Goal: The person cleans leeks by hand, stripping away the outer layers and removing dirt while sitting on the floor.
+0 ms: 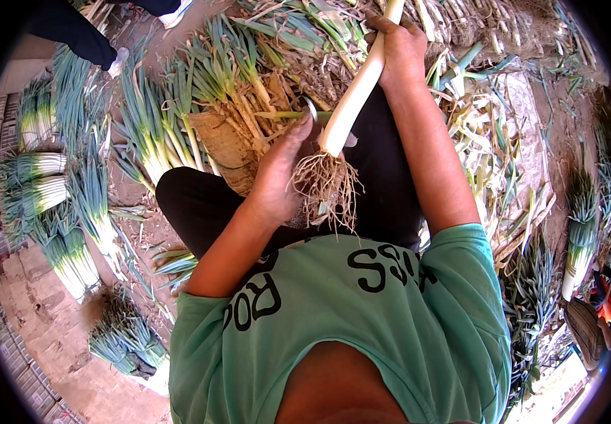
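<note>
A large green onion [357, 95] slants across the space between my knees, its white shank bare and clean. My right hand [402, 50] grips it high up near the top of the picture. At the lower end a bushy tangle of roots [329, 185] hangs over my lap. My left hand [279, 172] is cupped beside the root end, thumb raised and apart from the shank. Its fingers are mostly hidden behind the stalk, so their hold is unclear. A small shiny curved piece [312, 108], perhaps a blade, shows at the left thumb's tip.
Untrimmed green onions [226, 69] lie ahead over brown sacking [218, 140]. Peeled leaf waste [483, 132] heaps up at right. Tied bundles [70, 252] line the left floor. Another person's leg and shoe [117, 62] are at upper left. More roots-on onions [475, 24] lie far right.
</note>
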The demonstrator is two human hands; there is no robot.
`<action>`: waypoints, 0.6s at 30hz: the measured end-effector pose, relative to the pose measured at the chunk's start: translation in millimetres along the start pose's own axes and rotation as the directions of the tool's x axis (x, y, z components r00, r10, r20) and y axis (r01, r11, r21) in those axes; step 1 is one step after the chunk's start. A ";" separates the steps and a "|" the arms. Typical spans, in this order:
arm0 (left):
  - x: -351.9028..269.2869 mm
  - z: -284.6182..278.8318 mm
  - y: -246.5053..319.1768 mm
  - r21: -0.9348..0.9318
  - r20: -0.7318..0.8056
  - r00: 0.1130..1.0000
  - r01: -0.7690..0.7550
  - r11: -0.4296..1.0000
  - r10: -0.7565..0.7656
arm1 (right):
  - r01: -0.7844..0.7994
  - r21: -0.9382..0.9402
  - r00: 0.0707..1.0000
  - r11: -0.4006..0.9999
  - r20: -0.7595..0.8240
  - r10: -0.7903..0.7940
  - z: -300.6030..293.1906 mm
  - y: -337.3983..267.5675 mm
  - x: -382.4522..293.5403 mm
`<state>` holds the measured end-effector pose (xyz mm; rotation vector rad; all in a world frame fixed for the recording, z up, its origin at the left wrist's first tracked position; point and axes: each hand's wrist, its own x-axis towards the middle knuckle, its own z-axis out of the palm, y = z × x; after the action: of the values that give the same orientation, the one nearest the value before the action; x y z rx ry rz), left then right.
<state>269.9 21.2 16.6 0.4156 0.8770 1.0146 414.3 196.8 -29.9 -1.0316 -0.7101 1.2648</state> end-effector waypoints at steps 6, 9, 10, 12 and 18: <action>-1.4 6.6 -7.9 -0.015 0.078 0.995 -0.060 0.998 0.061 | 0.025 -0.006 1.000 1.000 -0.005 -0.025 0.4 -1.5 -1.5; -4.2 0.9 -21.5 -0.216 0.082 0.997 0.009 0.976 0.009 | -0.003 -0.009 1.000 1.000 -0.001 0.003 -1.5 0.4 1.2; -5.6 6.4 -22.6 -0.363 -0.029 0.997 0.053 0.930 -0.068 | -0.016 -0.017 1.000 1.000 -0.007 0.016 -1.7 0.8 1.7; -6.1 2.2 -20.2 -0.555 -0.003 0.974 0.187 0.811 -0.227 | -0.043 -0.029 0.999 0.999 -0.020 0.042 -0.9 0.3 2.3; 1.6 -13.6 -9.1 -0.050 0.256 0.961 -0.099 0.994 0.109 | -0.006 -0.031 1.000 0.999 0.001 0.006 -0.4 -2.7 -1.3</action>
<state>264.6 17.0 1.6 0.5541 0.6061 1.0447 415.5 195.5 -27.5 -1.0591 -0.7302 1.2636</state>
